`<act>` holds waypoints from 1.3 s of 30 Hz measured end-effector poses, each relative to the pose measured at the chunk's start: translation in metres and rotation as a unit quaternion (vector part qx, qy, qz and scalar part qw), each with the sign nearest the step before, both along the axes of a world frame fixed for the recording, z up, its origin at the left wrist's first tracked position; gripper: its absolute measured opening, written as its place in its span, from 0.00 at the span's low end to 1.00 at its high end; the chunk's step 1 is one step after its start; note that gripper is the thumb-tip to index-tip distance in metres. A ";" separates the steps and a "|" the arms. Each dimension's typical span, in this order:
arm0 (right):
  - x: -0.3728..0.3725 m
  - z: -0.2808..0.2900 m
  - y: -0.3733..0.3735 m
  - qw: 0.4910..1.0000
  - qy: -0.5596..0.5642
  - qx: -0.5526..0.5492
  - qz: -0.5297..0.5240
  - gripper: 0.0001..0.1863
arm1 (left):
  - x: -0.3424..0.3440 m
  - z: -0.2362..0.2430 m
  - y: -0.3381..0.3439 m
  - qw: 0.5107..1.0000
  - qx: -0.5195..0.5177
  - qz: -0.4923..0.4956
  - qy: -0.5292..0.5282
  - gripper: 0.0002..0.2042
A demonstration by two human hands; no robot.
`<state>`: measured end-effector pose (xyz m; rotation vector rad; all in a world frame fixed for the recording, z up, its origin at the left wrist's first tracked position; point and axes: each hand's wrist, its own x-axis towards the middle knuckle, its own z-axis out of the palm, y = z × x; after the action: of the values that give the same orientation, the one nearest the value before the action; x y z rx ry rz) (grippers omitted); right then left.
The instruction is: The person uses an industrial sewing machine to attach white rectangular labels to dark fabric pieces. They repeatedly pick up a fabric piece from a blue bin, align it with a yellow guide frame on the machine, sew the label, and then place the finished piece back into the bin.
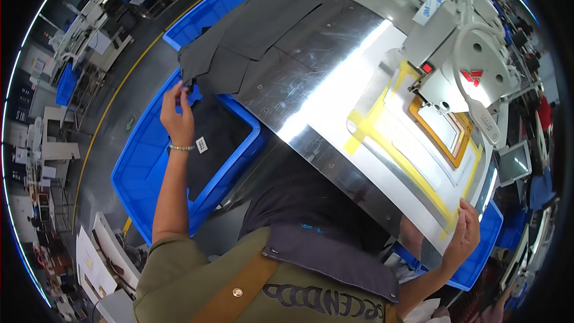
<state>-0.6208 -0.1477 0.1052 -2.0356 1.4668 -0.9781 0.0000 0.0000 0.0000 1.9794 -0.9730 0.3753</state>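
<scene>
My left hand (179,110) is at the drooping corner of a pile of dark cut pieces (239,36), fingertips drawn together on an edge, above a blue bin (131,179) holding dark material (218,143) with a small white label. My right hand (463,227) rests at the near right corner of the metal worktop (335,155), fingers slightly bent and apart, beside a white template (412,167) edged with yellow tape. An orange frame (436,131) lies on that template under the white machine head (478,78).
A second blue bin (208,0) stands behind the pile, another (478,263) beyond my right hand. A yellow floor line (109,107) runs along the left, with benches and racks (95,36) past it. A monitor (513,161) is at the right; white boards (95,260) lean at lower left.
</scene>
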 end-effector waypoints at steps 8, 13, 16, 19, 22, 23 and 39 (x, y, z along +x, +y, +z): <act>0.042 0.012 -0.018 0.996 0.039 -0.063 0.052 0.03 | -0.020 0.082 -0.175 0.942 0.109 -0.211 -0.237 0.14; -0.002 0.004 -0.021 0.996 0.052 -0.070 -0.009 0.07 | -0.061 0.071 -0.211 0.932 0.138 -0.310 -0.126 0.13; -0.026 -0.007 -0.021 0.993 0.024 -0.020 -0.113 0.07 | -0.122 0.080 -0.213 0.887 0.138 -0.418 -0.140 0.14; -0.033 -0.018 -0.023 0.993 0.023 -0.028 -0.113 0.07 | -0.161 0.083 -0.215 0.843 0.182 -0.463 -0.204 0.14; -0.024 -0.020 -0.023 0.994 0.058 -0.062 -0.073 0.07 | -0.147 0.080 -0.230 0.873 0.154 -0.368 -0.282 0.12; -0.022 -0.021 -0.022 0.993 0.066 -0.073 -0.067 0.07 | -0.129 0.077 -0.236 0.881 0.139 -0.323 -0.315 0.12; -0.011 -0.020 -0.051 0.985 0.045 -0.162 -0.047 0.09 | 0.055 0.013 -0.340 0.869 0.359 -0.045 -0.338 0.15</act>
<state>-0.6318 -0.1989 0.0847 -2.2796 1.5434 -1.2484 0.0546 -0.3397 0.0133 2.4996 -1.8511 0.7704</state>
